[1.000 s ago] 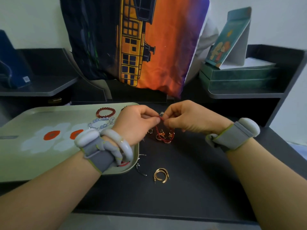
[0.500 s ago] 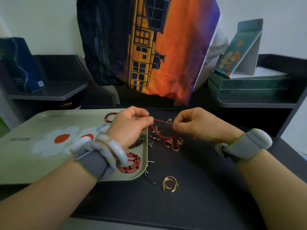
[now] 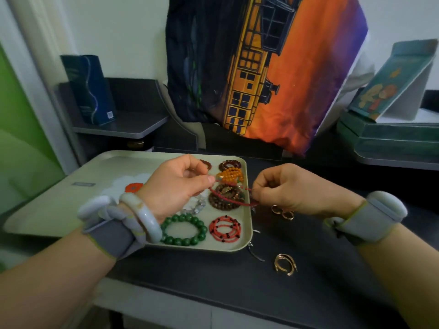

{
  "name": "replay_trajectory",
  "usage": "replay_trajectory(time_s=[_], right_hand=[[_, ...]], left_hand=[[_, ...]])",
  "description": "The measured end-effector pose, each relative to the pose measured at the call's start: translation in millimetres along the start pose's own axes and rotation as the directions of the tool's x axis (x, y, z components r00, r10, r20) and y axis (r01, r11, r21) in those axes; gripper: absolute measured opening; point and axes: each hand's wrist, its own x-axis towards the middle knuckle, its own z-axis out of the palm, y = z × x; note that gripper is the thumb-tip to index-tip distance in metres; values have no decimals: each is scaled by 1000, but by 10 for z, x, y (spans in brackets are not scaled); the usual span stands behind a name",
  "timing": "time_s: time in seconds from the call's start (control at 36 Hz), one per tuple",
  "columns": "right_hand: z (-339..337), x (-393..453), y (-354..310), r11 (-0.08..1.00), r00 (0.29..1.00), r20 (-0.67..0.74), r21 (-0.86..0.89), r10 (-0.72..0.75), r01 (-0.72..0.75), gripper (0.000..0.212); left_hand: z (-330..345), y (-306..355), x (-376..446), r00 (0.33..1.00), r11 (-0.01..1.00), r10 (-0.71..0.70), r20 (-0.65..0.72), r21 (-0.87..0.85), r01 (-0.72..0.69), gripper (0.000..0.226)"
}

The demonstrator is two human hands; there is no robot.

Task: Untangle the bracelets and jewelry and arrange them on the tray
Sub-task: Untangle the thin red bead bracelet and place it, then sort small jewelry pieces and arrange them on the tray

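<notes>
A thin red bead strand (image 3: 231, 200) hangs stretched between my two hands above the right end of the pale green tray (image 3: 59, 203). My left hand (image 3: 177, 186) pinches one end, my right hand (image 3: 282, 188) pinches the other. On the tray lie a green bead bracelet (image 3: 183, 230), a coiled red-and-black strand (image 3: 225, 228), a brown bead coil (image 3: 225, 200), an orange bead bracelet (image 3: 231, 174) and a dark red bracelet (image 3: 230, 165). Gold hoops (image 3: 285, 264) rest on the black desk, and gold rings (image 3: 282, 212) sit under my right hand.
A silver hook piece (image 3: 255, 252) lies just off the tray's right corner. An orange and purple cushion (image 3: 273, 74) leans at the back. Green boxes (image 3: 389, 136) with a stand-up card sit on the right shelf, a blue box (image 3: 89, 90) on the left shelf.
Both hands have carried the red strand left, from over the desk to over the tray's right end. The view swung, so the bracelets on the tray are uncovered.
</notes>
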Motion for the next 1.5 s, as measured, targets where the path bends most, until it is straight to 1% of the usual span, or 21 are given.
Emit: replay_trajectory(time_s=[0.06,0.19,0.39,0.56,0.67,0.75,0.86,0.94,1.08,1.25,1.31,1.39,1.44,1.5], right_hand=[[120,65,-152,1000,999,38,-14,-13,14,8],[445,310,-469,995,996,33,-55,-77,79,10],[911,585,-834,987,988,124,-118,-91,106,10],[1239,760,-901,977,988,152,-204,-31,62,9],[1355,828,-889,966,985,170,-250,-20,63,9],[1380,850,-875,956,984,180,-286,-10,62,8],[1416,893,-870,907,987,151,-408,-47,106,11],[1435,902,-861,886,987,148,-446,-67,127,16],[1455,918,-839,864,985,142,-481,-94,151,13],[1304,844,-852,873,984,101,-455,-145,176,17],[1187,789,-822,895,987,59,-415,-151,162,16],[985,689,-732,928,987,-32,-348,-158,137,7],[878,632,-674,942,987,-58,-310,-150,125,3],[717,552,-558,954,984,-123,-286,-131,92,2]], left_hand=[[-185,-23,-50,1000,1000,-11,-14,14,11,12],[-547,-87,-175,998,999,-46,-47,18,47,12],[-925,-269,-328,988,990,-129,-85,37,132,11],[-1130,-444,-391,985,976,-151,-79,148,161,7],[-1204,-522,-418,989,932,-120,-88,334,143,3],[-1193,-546,-430,992,900,-111,-62,417,127,2],[-1199,-595,-425,994,862,-100,-47,495,110,3],[-1197,-615,-414,995,840,-92,-37,534,98,7],[-1194,-622,-433,996,825,-83,-28,560,84,8],[-1182,-627,-436,996,830,-71,-48,551,86,11],[-1154,-614,-420,997,828,-58,-59,554,81,11],[-1079,-561,-390,997,834,-34,-63,549,63,8],[-1046,-527,-380,996,846,-24,-88,529,67,5],[-923,-452,-335,997,866,-7,-74,499,43,4]])
